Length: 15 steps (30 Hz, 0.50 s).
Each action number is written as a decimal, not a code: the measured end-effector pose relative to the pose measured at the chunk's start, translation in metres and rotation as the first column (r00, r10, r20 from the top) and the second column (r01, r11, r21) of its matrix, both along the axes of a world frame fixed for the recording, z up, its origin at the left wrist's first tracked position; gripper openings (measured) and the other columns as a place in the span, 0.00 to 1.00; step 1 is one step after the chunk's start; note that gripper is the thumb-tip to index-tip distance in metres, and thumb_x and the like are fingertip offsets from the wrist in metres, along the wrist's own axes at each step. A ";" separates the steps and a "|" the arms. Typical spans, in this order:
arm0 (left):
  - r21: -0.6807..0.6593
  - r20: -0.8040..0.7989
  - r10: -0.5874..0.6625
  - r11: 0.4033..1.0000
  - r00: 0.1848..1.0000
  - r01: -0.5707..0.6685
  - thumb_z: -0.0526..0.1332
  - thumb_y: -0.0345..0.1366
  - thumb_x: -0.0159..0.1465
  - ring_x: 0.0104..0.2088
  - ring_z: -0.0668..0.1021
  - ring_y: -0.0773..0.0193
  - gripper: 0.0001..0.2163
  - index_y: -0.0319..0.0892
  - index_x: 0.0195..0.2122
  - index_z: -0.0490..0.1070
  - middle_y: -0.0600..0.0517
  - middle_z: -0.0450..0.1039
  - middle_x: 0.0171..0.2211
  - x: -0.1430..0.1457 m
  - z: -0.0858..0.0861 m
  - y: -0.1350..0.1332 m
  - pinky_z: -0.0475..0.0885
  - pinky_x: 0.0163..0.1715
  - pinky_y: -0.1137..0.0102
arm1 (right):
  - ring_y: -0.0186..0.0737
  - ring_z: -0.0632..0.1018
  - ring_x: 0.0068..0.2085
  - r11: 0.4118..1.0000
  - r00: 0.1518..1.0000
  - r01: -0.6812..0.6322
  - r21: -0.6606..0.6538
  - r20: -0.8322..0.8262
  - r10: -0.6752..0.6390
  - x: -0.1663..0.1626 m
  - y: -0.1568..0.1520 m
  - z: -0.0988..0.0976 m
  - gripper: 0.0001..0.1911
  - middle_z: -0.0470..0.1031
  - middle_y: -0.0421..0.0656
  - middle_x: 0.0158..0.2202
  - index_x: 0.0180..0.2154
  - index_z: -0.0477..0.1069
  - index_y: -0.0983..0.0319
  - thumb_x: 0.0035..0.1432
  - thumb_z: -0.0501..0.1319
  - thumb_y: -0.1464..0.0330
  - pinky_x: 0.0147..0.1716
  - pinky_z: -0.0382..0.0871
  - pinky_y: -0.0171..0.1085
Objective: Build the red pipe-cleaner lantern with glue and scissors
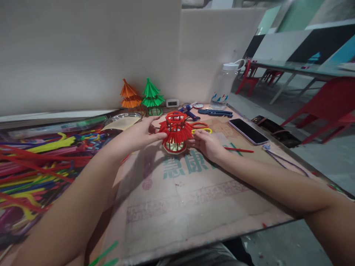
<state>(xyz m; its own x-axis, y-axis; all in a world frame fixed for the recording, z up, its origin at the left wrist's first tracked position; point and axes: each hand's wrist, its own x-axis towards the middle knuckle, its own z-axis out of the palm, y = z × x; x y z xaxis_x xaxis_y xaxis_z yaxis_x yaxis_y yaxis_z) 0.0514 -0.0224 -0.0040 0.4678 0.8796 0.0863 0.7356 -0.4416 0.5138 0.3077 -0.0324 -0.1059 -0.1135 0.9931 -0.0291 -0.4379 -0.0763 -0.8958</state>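
Observation:
A small red pagoda model, made of what look like fuzzy pipe cleaners, stands upright over the cardboard in front of me. It has a fringed roof, an open ring frame on top and a pale round base. My left hand holds its left side, the thumb against the red fringe. On the opposite side, the fingers of my right hand are closed at the fringe's edge. Some fingertips are hidden behind the model. Just behind it lie scissors with red and yellow handles and a blue glue gun.
Orange and green pagoda models stand by the white wall. Colourful pipe cleaners pile up at left. A clear bottle, a phone, dark blue pliers and a red stick lie toward the right.

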 end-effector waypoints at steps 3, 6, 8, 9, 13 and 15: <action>0.009 -0.015 0.029 1.000 0.999 -0.029 0.60 0.54 0.61 0.41 0.79 0.54 0.32 0.41 0.62 0.62 0.45 0.78 0.44 0.000 0.005 -0.003 0.71 0.38 0.66 | 0.38 0.82 0.32 1.000 0.999 0.004 0.019 0.035 -0.005 0.000 0.000 -0.002 0.14 0.80 0.39 0.30 0.36 0.71 0.59 0.48 0.72 0.69 0.38 0.75 0.38; 0.004 -0.005 0.033 0.999 0.999 -0.033 0.60 0.53 0.61 0.43 0.79 0.53 0.33 0.40 0.63 0.61 0.44 0.77 0.46 0.001 0.006 -0.004 0.72 0.40 0.65 | 0.36 0.80 0.31 0.999 0.998 -0.010 0.043 0.066 0.007 -0.001 0.000 -0.004 0.16 0.81 0.40 0.31 0.35 0.75 0.60 0.43 0.75 0.67 0.37 0.74 0.36; -0.003 0.007 0.034 0.999 0.999 -0.034 0.60 0.53 0.61 0.45 0.79 0.52 0.33 0.41 0.64 0.60 0.45 0.78 0.47 0.001 0.005 -0.004 0.72 0.42 0.64 | 0.36 0.80 0.32 0.998 0.997 -0.029 0.050 0.078 0.026 -0.001 0.000 -0.004 0.15 0.81 0.41 0.31 0.35 0.77 0.60 0.44 0.75 0.64 0.36 0.74 0.37; -0.007 0.016 0.040 0.999 0.999 -0.039 0.60 0.53 0.61 0.46 0.79 0.52 0.33 0.41 0.64 0.60 0.45 0.78 0.48 0.001 0.004 -0.004 0.72 0.43 0.63 | 0.36 0.80 0.32 0.998 0.996 -0.038 0.052 0.081 0.034 -0.001 0.000 -0.004 0.15 0.81 0.42 0.31 0.34 0.77 0.61 0.45 0.75 0.63 0.36 0.74 0.37; 0.011 0.034 0.077 0.997 0.996 -0.077 0.61 0.55 0.61 0.53 0.77 0.49 0.35 0.43 0.66 0.58 0.44 0.75 0.55 0.000 -0.001 -0.002 0.72 0.50 0.61 | 0.37 0.79 0.31 0.997 0.996 -0.047 0.055 0.082 0.042 -0.001 0.000 -0.004 0.15 0.81 0.43 0.30 0.34 0.78 0.62 0.49 0.72 0.58 0.36 0.72 0.37; 0.035 0.035 0.086 0.996 0.996 -0.087 0.61 0.55 0.61 0.57 0.75 0.48 0.36 0.43 0.66 0.58 0.44 0.72 0.59 -0.001 -0.003 -0.001 0.71 0.53 0.61 | 0.36 0.78 0.30 0.997 0.996 -0.046 0.058 0.081 0.041 -0.001 0.000 -0.004 0.15 0.80 0.42 0.30 0.33 0.77 0.62 0.49 0.73 0.59 0.35 0.71 0.37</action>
<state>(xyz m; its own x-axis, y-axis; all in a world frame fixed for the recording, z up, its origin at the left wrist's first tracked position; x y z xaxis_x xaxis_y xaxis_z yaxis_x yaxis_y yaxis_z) 0.0507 -0.0236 -0.0067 0.3863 0.9127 0.1336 0.7545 -0.3960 0.5234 0.3070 -0.0328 -0.1101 -0.1566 0.9875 0.0198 -0.3626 -0.0388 -0.9311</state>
